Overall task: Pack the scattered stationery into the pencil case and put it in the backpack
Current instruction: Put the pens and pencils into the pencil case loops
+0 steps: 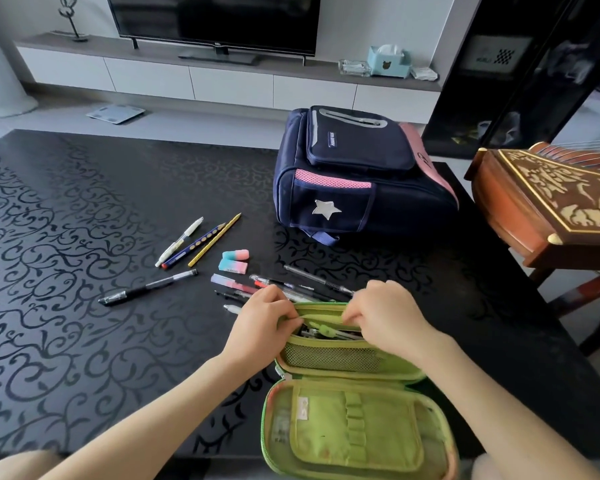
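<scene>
Green pencil case (354, 403) lying open at the counter's (66, 237) near edge, pens inside its far half. Left hand (260, 323) and right hand (385, 317) each with grip pinched on the inner flap's rim. Loose pens (146, 287), pencils (213, 240), erasers (234, 261) just beyond; backpack (357, 174) farther back.

Two bare forearms enter from the lower edge, the left from about 7 o'clock and the right from about 5 o'clock, each ending in a bare hand: left hand (262, 323), right hand (388, 317). No sleeve, cuff, watch, ring or bracelet shows on either arm. The fingers (288, 322) are slender with short, unpainted nails. Rounded bare shapes at the bottom corners, probably knees, are cropped and blurred.
</scene>
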{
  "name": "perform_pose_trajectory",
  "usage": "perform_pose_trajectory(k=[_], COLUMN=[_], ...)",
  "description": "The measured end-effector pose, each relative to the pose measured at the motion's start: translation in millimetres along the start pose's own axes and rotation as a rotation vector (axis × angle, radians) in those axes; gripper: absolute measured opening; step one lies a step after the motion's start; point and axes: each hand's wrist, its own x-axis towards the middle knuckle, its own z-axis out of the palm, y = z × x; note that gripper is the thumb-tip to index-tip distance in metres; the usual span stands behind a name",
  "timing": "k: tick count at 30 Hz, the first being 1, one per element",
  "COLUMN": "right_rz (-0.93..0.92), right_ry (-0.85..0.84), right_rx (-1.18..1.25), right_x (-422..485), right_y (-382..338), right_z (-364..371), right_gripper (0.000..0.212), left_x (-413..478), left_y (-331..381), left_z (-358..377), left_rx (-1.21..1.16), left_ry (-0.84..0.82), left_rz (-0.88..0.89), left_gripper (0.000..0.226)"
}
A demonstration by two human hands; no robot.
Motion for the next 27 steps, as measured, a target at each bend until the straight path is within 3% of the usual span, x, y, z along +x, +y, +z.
perform_pose_trajectory(k=[4, 10, 22, 27], right_rz=[0.093, 0.076, 0.025, -0.022], right_ry=[0.178, -0.113, -0.152, -0.158], right_rx=[0.151, -0.007, -0.110, -0.260], right_x=[55.9, 122.7, 125.6, 124.6], right_y=[-6.6, -19.4, -28.1, -42.4], right_z=[2.9, 31.6, 35.9, 27.7], right_gripper=[0.019, 0.011, 0.020, 0.012], left_x=[-0.9, -8.0, -26.1, -33.6], left_y=[-1.4, -8.1, -19.2, -22.0], left_z=[-3.5, -5.0, -9.5, -12.6], left_rx=[0.017, 0.022, 0.051, 0.047], left_ry=[-0.009, -0.009, 0.039, 0.048], left_rz=[0.060, 0.110, 0.117, 0.140], left_gripper=[0.008, 0.007, 0.010, 0.006])
